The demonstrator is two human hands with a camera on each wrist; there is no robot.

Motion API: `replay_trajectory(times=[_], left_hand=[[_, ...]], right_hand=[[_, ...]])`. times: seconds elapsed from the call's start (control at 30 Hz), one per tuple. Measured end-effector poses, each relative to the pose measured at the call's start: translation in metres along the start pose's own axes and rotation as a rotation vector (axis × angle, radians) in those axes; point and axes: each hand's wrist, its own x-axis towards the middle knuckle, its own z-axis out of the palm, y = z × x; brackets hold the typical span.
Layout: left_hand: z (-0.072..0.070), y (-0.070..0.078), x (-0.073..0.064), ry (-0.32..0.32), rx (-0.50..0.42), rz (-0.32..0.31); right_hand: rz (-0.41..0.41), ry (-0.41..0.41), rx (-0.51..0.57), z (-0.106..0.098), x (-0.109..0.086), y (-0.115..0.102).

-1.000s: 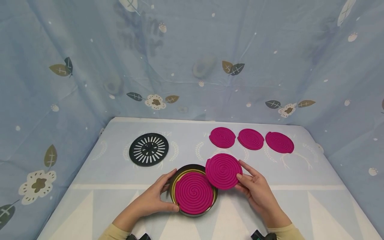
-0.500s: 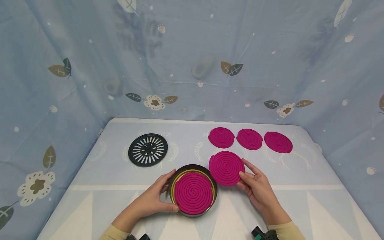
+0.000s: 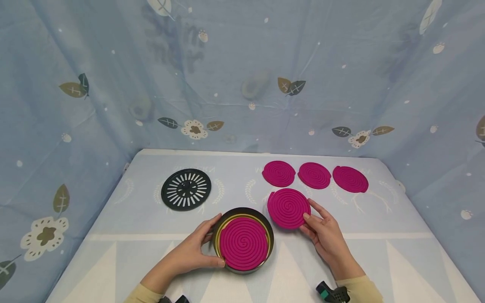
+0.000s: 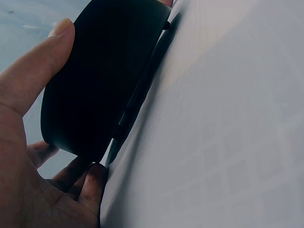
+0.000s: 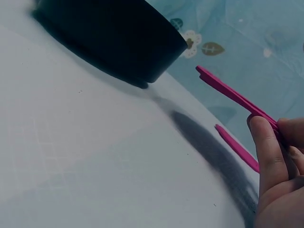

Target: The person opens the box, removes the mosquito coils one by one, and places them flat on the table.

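Near the front middle of the table stands a round dark tin (image 3: 270, 248) with a yellowish inner rim. A magenta mosquito coil (image 3: 244, 244) lies in it. My left hand (image 3: 193, 250) grips the tin's left side, thumb at the front and fingers behind; in the left wrist view the hand (image 4: 42, 175) wraps the dark wall (image 4: 102, 71). To the right of the tin, my right hand (image 3: 327, 235) pinches another magenta coil (image 3: 289, 208) by its right edge. Seen edge-on in the right wrist view, this coil (image 5: 228, 91) is raised above the table.
Three more magenta coils (image 3: 278, 174) (image 3: 314, 175) (image 3: 350, 179) lie in a row at the back right. A black slotted lid (image 3: 186, 190) lies at the back left. Patterned blue cloth (image 3: 242, 84) walls in the table (image 3: 125, 219) behind and at both sides.
My right hand has moved the pinched coil right and slightly away from me, from overlapping the tin's rim to beside it. My left hand and the tin have stayed in place.
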Motion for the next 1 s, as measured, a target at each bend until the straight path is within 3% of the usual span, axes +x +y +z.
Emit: replay_trajectory(times=[0.63,1.0], left_hand=[[-0.001,0.003,0.000,0.001,-0.004,-0.009],[0.000,0.002,0.001,0.003,-0.003,-0.020]], right_hand=[[0.067,0.150,-0.181,0.008,0.008,0.004],[0.081,0.026,-0.117,0.002,0.008,0.000]])
